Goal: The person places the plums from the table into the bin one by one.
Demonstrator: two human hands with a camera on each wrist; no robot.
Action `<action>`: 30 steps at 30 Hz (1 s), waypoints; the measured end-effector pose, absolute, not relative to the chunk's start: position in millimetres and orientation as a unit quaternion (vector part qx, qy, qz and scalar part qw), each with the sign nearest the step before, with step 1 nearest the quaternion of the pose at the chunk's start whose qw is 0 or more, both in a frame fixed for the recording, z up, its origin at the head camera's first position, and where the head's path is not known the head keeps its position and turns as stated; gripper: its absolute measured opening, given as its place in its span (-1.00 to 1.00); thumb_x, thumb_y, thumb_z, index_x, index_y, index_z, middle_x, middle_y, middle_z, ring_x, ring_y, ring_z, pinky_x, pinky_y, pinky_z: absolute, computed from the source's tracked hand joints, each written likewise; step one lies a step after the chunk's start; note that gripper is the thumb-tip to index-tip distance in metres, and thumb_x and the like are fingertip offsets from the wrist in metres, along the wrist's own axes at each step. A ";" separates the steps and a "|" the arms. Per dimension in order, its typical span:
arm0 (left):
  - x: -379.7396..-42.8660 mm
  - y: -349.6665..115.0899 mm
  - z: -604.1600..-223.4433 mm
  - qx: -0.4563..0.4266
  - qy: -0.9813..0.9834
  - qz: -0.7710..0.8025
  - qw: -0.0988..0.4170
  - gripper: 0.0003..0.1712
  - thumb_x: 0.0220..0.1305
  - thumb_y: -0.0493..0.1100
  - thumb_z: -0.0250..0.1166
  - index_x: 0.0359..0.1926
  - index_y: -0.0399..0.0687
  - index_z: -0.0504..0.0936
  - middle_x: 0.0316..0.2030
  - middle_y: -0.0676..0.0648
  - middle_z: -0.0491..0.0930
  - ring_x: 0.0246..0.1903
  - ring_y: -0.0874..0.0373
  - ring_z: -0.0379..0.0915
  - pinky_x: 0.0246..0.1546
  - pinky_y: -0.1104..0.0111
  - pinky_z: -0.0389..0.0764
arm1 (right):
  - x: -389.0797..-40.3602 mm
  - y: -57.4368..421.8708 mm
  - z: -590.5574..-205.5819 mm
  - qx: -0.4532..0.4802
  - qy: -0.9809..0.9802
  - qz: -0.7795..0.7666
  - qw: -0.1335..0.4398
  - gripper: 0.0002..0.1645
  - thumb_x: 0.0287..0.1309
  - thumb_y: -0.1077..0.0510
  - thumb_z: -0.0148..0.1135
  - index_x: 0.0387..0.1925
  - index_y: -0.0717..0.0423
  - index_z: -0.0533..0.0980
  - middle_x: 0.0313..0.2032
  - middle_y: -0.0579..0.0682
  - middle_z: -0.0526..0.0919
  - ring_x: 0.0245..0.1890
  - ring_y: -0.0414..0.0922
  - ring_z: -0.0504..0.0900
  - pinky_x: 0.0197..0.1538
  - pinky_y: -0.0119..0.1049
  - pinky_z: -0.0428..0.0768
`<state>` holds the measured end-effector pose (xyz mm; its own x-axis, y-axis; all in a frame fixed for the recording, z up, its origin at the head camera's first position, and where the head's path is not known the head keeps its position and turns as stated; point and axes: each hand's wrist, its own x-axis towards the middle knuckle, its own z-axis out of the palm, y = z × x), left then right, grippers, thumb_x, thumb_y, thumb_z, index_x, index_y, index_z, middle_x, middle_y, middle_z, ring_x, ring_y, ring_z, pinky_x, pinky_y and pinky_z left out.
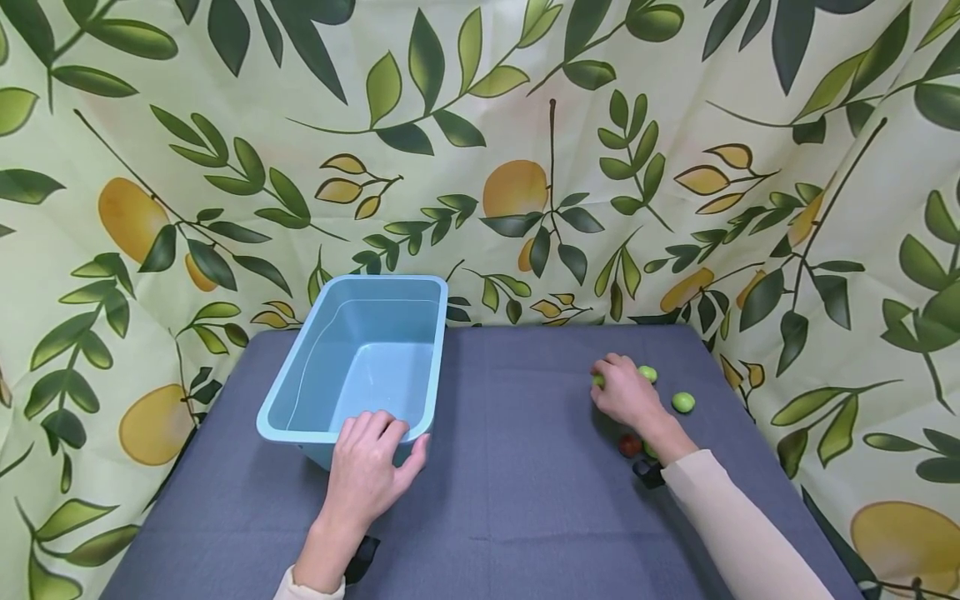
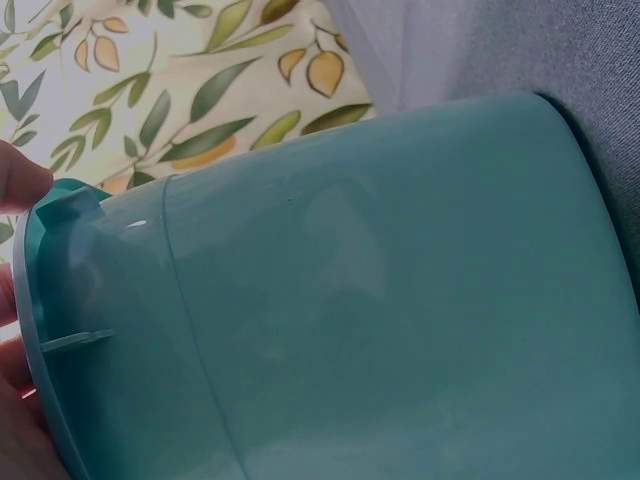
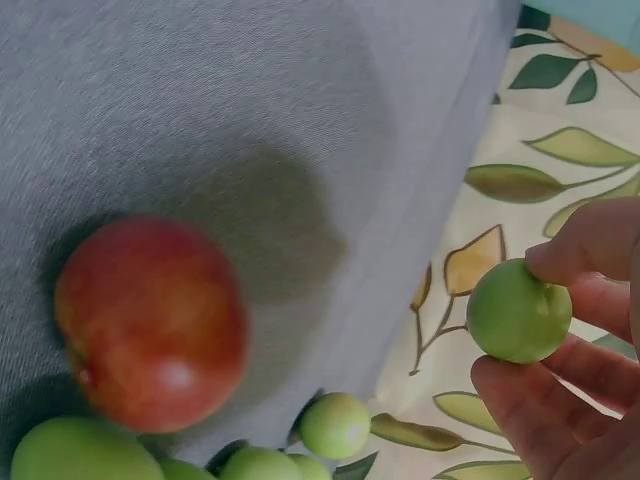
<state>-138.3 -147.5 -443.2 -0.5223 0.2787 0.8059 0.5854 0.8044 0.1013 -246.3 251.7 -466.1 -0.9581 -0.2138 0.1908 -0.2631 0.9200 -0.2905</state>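
A light blue plastic tub (image 1: 382, 379) stands on the left of the table with nothing inside it. My left hand (image 1: 363, 471) holds its near rim, fingers over the edge; the left wrist view shows the tub's outer wall (image 2: 350, 280) close up. On the right, my right hand (image 1: 630, 396) pinches a small round green plum (image 3: 515, 312) between thumb and fingers, above the table. Below that hand lies a red, apple-like fruit (image 3: 155, 325), with several green fruits beside it. One loose green fruit (image 1: 683, 402) lies right of the hand, another (image 1: 648, 373) just beyond it.
Dark grey-blue cloth covers the table (image 1: 517, 467). A leaf-and-fruit patterned curtain (image 1: 465, 167) hangs behind the table and along both sides. A stretch of tabletop separates the tub from the fruits.
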 end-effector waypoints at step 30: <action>-139.3 -147.8 -444.1 -0.253 -0.855 -0.185 0.412 -0.65 0.31 0.02 0.14 -0.47 -0.11 0.63 -0.51 -0.02 0.50 -0.53 0.02 0.35 -0.47 0.16 0.34 | -230.3 201.6 -426.6 0.177 -0.921 0.280 0.204 -0.77 0.04 0.29 0.32 -0.20 0.22 0.68 -0.14 0.12 0.65 -0.12 0.11 0.54 -0.10 0.01 0.54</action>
<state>-139.3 -147.8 -444.1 -0.5320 0.2809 0.7988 0.5860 0.8031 0.1078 -230.3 201.6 -426.6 -0.8541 -0.2121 0.4749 -0.4407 0.7800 -0.4442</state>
